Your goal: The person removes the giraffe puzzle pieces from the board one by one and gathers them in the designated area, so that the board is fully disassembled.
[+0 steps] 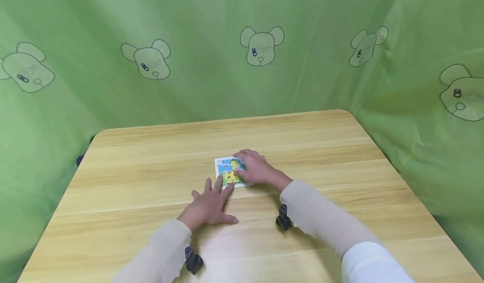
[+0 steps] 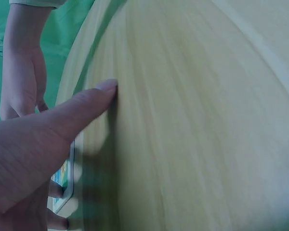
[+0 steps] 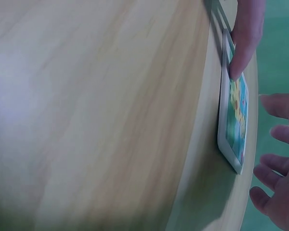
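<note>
picture board (image 1: 228, 175) flat on table (image 1: 132, 157), no firm hold seen; could skid
head: l. hand (image 1: 209, 206) spread wide, fingertips at board's near edge; r. hand (image 1: 257, 168) loosely curved over its rt side, can't tell if touching. l. wrist: thumb (image 2: 86, 106) sticks out away from board, so a one-sided push prob. twists it. r. wrist: l.-hand finger (image 3: 245, 38) touches the pic; r. fingers (image 3: 261, 199) apart w/ nothing seen between. pressing one edge too hard might tip it.
</note>
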Available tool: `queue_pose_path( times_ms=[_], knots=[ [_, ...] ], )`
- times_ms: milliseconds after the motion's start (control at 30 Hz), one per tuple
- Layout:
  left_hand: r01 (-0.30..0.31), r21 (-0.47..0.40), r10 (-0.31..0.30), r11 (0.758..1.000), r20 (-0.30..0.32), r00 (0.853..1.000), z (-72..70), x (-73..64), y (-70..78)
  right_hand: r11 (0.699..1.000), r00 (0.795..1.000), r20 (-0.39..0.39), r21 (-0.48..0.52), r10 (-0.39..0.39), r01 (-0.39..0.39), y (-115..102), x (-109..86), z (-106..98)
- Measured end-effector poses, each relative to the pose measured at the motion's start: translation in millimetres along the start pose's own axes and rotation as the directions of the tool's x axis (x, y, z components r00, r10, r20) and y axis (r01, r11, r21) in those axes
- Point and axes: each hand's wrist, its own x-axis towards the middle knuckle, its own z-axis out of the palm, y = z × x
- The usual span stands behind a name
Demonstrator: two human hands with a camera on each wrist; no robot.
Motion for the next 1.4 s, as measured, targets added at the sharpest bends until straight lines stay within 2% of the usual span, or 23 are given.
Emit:
queue_pose_path(
  times_ms=[267, 533, 967, 1400],
  knots=[
    [0.017, -0.041, -0.016, 0.999, 0.031, 0.999, -5.3, 0.3, 1.4, 1.000, 1.000, 0.021, 0.023, 0.013, -0.013, -6, 7.5, 3],
    [0.029, -0.058, -0.026, 0.998, 0.055, 0.998, -7.5, -0.9, 4.3, 1.000, 0.999, 0.046, 0.012, -0.006, 0.006, -9, 16.3, 11],
    [0.054, -0.049, -0.051, 0.997, 0.053, 0.997, -10.6, 0.7, 7.4, 0.999, 0.998, 0.055, -0.034, -0.013, 0.015, -11, 29.6, 17],
    [0.056, -0.040, -0.054, 0.998, 0.058, 0.997, -11.0, 1.1, 6.3, 0.974, 0.996, 0.060, -0.213, -0.068, 0.079, -15, 37.6, 21]
  ],
)
